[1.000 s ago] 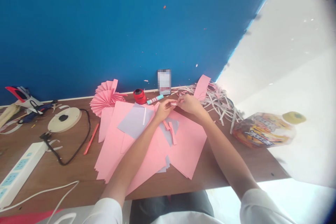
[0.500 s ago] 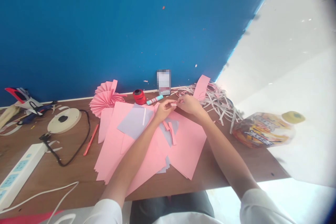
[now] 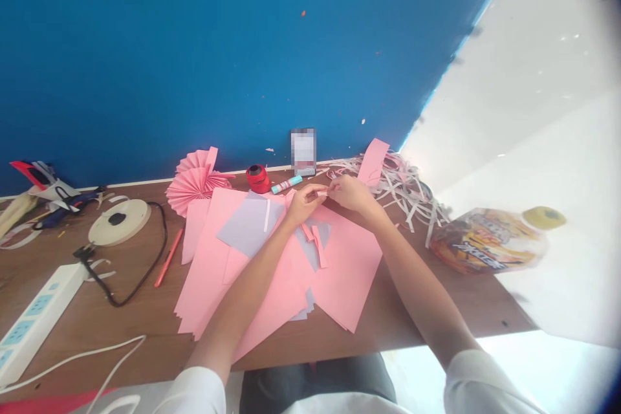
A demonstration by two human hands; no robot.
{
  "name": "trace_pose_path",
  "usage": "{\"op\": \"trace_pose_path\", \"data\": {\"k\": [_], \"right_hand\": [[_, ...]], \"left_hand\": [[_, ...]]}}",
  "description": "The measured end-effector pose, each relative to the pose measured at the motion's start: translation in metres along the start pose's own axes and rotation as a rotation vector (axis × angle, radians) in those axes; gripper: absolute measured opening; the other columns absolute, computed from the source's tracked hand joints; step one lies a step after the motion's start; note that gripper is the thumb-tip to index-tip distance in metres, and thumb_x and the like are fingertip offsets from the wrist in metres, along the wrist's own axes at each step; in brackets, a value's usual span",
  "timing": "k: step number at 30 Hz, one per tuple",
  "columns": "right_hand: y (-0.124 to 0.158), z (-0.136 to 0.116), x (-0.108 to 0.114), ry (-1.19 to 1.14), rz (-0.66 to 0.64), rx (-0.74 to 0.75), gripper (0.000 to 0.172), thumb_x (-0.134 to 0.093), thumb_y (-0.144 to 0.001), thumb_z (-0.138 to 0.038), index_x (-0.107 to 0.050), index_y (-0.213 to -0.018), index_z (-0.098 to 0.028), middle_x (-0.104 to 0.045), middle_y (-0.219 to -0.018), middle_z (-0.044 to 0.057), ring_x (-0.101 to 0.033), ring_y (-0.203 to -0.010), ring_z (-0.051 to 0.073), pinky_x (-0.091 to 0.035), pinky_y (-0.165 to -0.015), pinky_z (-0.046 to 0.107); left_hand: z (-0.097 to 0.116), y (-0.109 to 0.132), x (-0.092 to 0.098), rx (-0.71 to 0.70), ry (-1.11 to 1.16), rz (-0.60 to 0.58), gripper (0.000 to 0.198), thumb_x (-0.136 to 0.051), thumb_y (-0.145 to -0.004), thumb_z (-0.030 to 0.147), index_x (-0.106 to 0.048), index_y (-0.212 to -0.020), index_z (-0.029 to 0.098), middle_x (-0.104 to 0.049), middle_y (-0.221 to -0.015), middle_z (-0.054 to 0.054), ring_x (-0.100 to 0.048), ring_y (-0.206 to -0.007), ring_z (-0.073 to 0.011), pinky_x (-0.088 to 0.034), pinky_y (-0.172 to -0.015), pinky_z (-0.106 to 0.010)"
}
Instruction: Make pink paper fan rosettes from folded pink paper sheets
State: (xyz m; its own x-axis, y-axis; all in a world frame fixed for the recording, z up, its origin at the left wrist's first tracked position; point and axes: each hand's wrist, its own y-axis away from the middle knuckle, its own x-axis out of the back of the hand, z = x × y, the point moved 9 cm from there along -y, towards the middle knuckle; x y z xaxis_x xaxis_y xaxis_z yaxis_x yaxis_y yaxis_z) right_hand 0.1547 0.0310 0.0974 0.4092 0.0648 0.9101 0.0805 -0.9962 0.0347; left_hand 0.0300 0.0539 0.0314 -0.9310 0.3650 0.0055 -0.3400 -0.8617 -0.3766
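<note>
My left hand (image 3: 304, 204) and my right hand (image 3: 352, 194) meet above the far part of the paper pile, fingertips almost touching. Between them is a small pale pink paper strip (image 3: 322, 193), pinched at both ends; much of it is hidden by the fingers. Below lie pink paper sheets (image 3: 347, 265), with lilac paper (image 3: 247, 223) among them. A folded pink strip (image 3: 318, 247) rests on the pile between my forearms. Just beyond my left hand are a turquoise glue stick (image 3: 286, 184) and a round red container (image 3: 258, 178) with a dark top.
Pink pleated paper fans (image 3: 196, 184) stand by the blue wall, and a phone (image 3: 303, 152) leans there. Shredded paper strips (image 3: 407, 187) and a drink bottle (image 3: 490, 239) lie right. Leftward are a red pen (image 3: 169, 257), a cable reel (image 3: 119, 222) and a power strip (image 3: 41, 317).
Almost nothing differs. Both hands stay together on the small pink strip, with at most a slight shift of the fingers; the whole view has drifted a little.
</note>
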Motion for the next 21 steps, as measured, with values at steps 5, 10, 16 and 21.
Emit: {"op": "trace_pose_path", "data": {"k": [5,10,16,21], "right_hand": [[0.0,0.001,0.0,0.015,0.001,-0.009,0.022,-0.056,-0.082,-0.037,-0.072,-0.087,-0.024,-0.072,-0.097,0.007,-0.064,-0.083,0.019,-0.039,-0.064,0.026],[0.0,0.0,-0.002,0.023,-0.003,0.002,0.022,-0.056,-0.082,-0.037,-0.072,-0.087,-0.023,-0.072,-0.097,0.007,-0.063,-0.082,0.018,-0.038,-0.064,0.025],[-0.003,-0.001,-0.006,-0.03,-0.026,0.016,0.024,-0.055,-0.082,-0.039,-0.072,-0.086,-0.022,-0.072,-0.093,0.007,-0.063,-0.079,0.018,-0.037,-0.061,0.025],[0.006,-0.009,-0.003,-0.137,-0.128,0.035,0.028,-0.05,-0.087,-0.038,-0.07,-0.091,-0.018,-0.067,-0.065,0.005,-0.06,-0.068,0.016,-0.037,-0.061,0.024]], "left_hand": [[0.002,0.0,0.0,-0.036,-0.023,-0.004,0.026,-0.069,-0.081,0.032,-0.07,-0.103,0.018,-0.066,-0.11,-0.01,-0.062,-0.107,-0.0198,-0.049,-0.096,-0.037],[0.008,0.0,-0.001,-0.056,-0.064,-0.005,0.023,-0.065,-0.084,0.031,-0.07,-0.103,0.018,-0.068,-0.108,-0.01,-0.064,-0.105,-0.0187,-0.05,-0.094,-0.036],[0.014,0.001,0.005,-0.059,-0.183,0.072,0.019,-0.063,-0.085,0.029,-0.073,-0.098,0.018,-0.072,-0.104,-0.009,-0.067,-0.099,-0.0186,-0.053,-0.092,-0.037],[0.027,0.003,0.008,-0.11,-0.239,0.118,0.02,-0.06,-0.087,0.028,-0.074,-0.1,0.021,-0.073,-0.108,-0.007,-0.067,-0.104,-0.0193,-0.051,-0.098,-0.039]]}}
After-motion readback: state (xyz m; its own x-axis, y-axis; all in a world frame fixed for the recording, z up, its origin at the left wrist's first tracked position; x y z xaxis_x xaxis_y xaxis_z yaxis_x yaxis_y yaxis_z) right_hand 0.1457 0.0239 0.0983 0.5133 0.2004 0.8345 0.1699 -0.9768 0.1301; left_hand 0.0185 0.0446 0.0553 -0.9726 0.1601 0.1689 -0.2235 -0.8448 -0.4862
